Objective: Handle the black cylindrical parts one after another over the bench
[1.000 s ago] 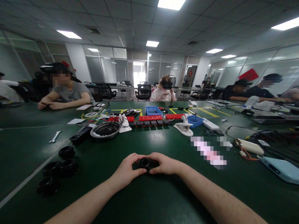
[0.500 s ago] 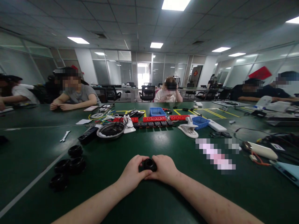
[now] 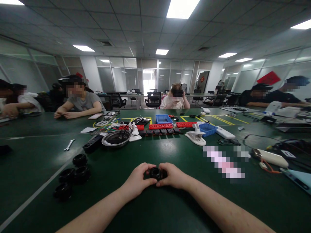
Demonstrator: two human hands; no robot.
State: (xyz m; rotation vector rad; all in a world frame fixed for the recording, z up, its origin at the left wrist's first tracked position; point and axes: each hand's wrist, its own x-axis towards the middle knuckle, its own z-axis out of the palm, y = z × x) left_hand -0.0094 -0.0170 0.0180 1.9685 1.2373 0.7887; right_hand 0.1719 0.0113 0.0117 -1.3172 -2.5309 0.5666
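Since half a second ago, the right hand (image 3: 175, 176) has drawn its palm away from the black ring (image 3: 155, 173). Leftmost on the surface (image 3: 155, 212), four loose rings (image 3: 81, 174) sit grouped near a wrench (image 3: 69, 145). Centrally, the left hand (image 3: 139, 178), part-curled, pinches the black ring between thumb and fingers; the right hand, likewise part-curled, fingertips the other side. Further right lies a cream oblong device (image 3: 272, 157).

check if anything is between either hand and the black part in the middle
Nothing visible: the left hand and right hand hold the black part from either side. The four other black parts lie off to the left.
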